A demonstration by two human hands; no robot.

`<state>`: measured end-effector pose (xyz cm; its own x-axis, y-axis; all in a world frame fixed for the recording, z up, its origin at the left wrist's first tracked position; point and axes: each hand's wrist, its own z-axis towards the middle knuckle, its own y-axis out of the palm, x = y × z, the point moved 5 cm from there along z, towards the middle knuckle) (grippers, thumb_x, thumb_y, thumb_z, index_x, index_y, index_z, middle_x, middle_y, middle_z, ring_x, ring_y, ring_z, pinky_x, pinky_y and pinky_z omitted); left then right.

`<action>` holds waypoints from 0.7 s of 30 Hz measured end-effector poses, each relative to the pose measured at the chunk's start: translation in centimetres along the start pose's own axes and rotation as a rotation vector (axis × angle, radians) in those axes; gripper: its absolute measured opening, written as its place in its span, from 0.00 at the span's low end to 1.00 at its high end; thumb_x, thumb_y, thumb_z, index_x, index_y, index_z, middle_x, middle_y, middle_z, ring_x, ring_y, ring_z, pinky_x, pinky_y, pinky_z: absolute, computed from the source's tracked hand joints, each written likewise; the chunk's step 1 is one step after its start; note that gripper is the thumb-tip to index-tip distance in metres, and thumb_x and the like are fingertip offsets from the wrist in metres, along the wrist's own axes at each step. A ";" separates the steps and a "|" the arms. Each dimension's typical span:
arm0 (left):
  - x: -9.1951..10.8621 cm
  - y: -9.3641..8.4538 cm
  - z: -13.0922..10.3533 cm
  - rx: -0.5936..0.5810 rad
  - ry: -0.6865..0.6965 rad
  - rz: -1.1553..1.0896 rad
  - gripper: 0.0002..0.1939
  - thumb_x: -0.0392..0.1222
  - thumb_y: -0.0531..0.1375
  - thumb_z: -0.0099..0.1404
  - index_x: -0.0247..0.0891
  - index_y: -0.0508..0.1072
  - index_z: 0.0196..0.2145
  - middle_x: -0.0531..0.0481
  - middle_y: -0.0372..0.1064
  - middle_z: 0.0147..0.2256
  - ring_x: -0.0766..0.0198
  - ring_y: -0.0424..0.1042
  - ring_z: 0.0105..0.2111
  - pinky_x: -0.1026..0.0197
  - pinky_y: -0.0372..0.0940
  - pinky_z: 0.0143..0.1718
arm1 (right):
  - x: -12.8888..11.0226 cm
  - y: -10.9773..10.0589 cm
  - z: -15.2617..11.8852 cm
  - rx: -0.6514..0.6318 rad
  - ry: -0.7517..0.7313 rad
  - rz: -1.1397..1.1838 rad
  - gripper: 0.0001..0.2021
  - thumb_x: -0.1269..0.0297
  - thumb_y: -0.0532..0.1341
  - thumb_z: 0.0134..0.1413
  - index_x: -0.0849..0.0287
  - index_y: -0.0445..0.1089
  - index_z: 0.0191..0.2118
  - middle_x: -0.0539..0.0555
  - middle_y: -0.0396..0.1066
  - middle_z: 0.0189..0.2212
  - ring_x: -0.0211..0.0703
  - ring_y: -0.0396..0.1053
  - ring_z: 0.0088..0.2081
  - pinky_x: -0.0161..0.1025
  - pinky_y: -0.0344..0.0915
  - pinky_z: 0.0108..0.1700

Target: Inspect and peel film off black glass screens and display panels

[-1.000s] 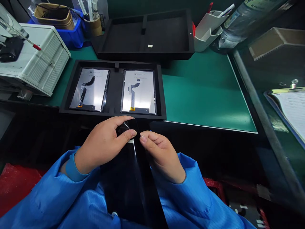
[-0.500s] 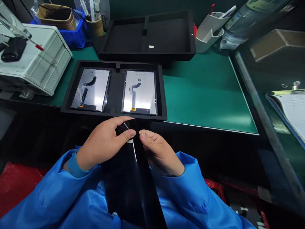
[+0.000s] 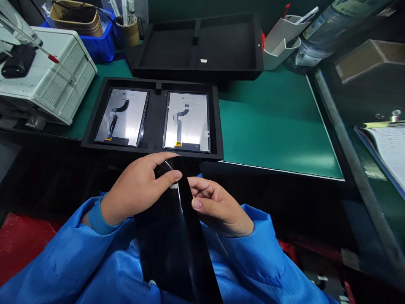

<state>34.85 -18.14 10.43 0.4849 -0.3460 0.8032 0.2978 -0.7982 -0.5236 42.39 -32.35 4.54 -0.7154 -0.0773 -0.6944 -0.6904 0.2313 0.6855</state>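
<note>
A long, glossy black panel (image 3: pixel 171 245) lies tilted over my lap, its far end raised toward the bench. My left hand (image 3: pixel 139 181) is closed on that far end, with the thumb on the front beside a small whitish tab (image 3: pixel 174 185) and the forefinger along the top edge. Bright creased reflections show under the thumb. At the panel's right edge, my right hand (image 3: pixel 218 204) has curled fingers and its thumb tip against the edge; part of its grip is hidden behind the panel. Beyond my hands, a black foam tray (image 3: pixel 152 122) holds two display screens (image 3: pixel 122 120) with flex cables.
Another black tray (image 3: pixel 228 46) stands behind on the green mat (image 3: pixel 278 131). A white box-shaped device (image 3: pixel 60 67) and blue bin (image 3: pixel 101 44) are at left. A pen holder (image 3: pixel 280 44), a clear bottle (image 3: pixel 325 36) and a clipboard (image 3: pixel 389 143) are at right.
My right hand has slid down the panel's right edge, toward me and slightly right, with its fingers more curled. My left hand keeps its hold. The view has shifted slightly.
</note>
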 end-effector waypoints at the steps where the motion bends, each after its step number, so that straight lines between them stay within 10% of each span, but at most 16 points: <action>1: -0.1 0.0 0.0 -0.008 0.006 -0.015 0.22 0.53 0.62 0.66 0.43 0.76 0.55 0.47 0.77 0.50 0.50 0.75 0.49 0.49 0.68 0.54 | -0.2 0.1 -0.1 0.001 -0.002 -0.008 0.17 0.60 0.71 0.55 0.54 0.76 0.51 0.54 0.79 0.41 0.38 0.75 0.39 0.39 0.68 0.50; 21: -0.1 0.2 0.4 -0.113 0.140 -0.247 0.20 0.50 0.63 0.66 0.41 0.76 0.54 0.48 0.77 0.49 0.55 0.75 0.49 0.56 0.67 0.54 | -1.9 1.7 -1.5 0.083 -0.066 -0.106 0.18 0.64 0.72 0.53 0.48 0.77 0.51 0.55 0.79 0.48 0.40 0.77 0.46 0.41 0.71 0.54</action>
<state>35.18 -18.06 10.19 0.2889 -0.1933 0.9376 0.2950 -0.9137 -0.2793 42.44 -33.23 7.35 -0.6281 -0.0424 -0.7770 -0.7487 0.3051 0.5886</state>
